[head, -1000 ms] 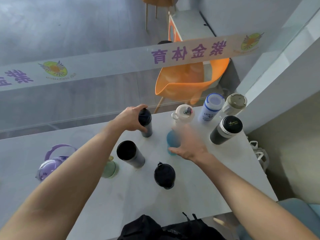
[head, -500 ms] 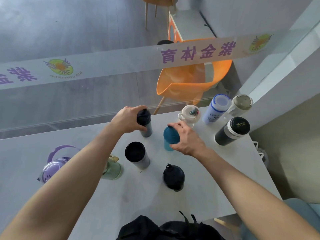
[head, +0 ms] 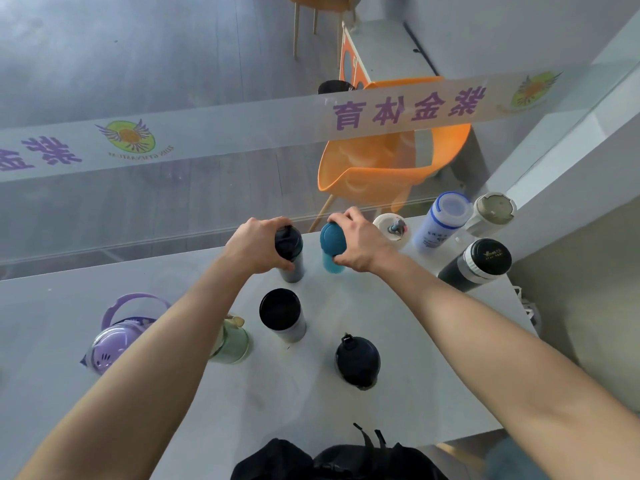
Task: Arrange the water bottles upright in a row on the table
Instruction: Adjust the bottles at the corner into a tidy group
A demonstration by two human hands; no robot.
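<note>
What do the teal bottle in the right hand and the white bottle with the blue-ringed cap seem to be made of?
Teal round-capped bottle: probably plastic or coated metal, matte finish; it shows even colour without sharp glints. White cylindrical bottle with blue-ringed cap: likely plastic; the cap looks translucent, the body opaque with printed text.

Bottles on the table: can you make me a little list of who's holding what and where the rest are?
left hand: grips black bottle
right hand: grips teal bottle
back right: white cup, blue-rimmed bottle, beige-lid bottle, flask
middle: tumbler, jug
left: green bottle, purple bottle
</note>
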